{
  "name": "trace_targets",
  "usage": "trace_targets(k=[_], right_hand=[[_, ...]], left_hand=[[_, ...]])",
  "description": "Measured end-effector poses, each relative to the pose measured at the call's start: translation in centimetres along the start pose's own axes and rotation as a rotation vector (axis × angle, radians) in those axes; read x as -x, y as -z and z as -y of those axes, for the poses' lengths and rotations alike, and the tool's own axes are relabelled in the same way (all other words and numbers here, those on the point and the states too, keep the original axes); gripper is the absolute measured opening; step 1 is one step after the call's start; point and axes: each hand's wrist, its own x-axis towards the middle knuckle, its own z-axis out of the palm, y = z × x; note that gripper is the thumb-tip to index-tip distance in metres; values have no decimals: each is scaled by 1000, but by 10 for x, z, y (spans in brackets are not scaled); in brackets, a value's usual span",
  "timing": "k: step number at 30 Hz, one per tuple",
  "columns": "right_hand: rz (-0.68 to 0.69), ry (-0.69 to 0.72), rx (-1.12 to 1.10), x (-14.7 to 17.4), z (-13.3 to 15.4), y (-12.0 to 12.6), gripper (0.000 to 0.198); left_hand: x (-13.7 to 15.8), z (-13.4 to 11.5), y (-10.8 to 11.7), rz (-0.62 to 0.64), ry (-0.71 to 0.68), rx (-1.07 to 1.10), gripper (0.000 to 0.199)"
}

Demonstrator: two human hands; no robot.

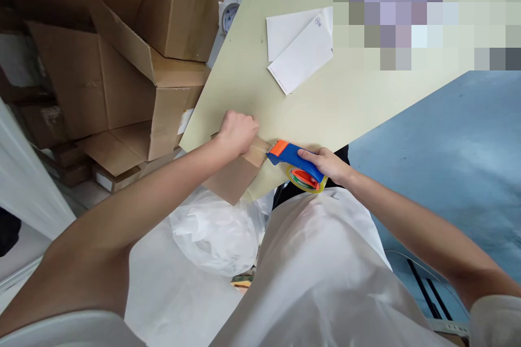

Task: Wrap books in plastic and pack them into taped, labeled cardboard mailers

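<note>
A small brown cardboard box (pixel 232 178) sits at the table's near left edge. On its upper side rests my left hand (pixel 239 129), closed, with the fingers curled over the far edge and partly hidden. My right hand (pixel 321 162) grips a blue and orange tape dispenser (pixel 293 156), thumb along the top of its handle. Its orange front end is at the box's right edge. Under the handle hangs a roll of yellowish clear tape (pixel 291 175) with an orange hub.
Two white sheets or envelopes (pixel 303 54) lie overlapping on the pale table (pixel 244 65). Large cardboard boxes (pixel 126 76), some with raised flaps, fill the left side. Another tape roll (pixel 230 17) is beyond the left edge. A translucent plastic bag (pixel 215 233) sits below the small box.
</note>
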Motion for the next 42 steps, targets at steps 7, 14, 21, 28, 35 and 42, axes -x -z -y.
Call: trace_targets(k=[7, 14, 21, 28, 35, 42], right_hand=[[2, -18, 25, -5, 0, -5, 34], [6, -20, 25, -9, 0, -8, 33], [34, -106, -6, -14, 3, -4, 28], [81, -91, -82, -33, 60, -21, 35], [172, -70, 40, -64, 107, -37, 46], [-98, 402, 210, -61, 88, -47, 37]], left_hand=[[4, 5, -9, -16, 39, 68, 85], [16, 43, -14, -7, -250, 51, 71], [30, 75, -50, 23, -493, 101, 79], [38, 96, -53, -200, -176, 341, 71], [54, 66, -65, -592, -39, 365, 84], [60, 49, -72, -600, 49, 409, 94]])
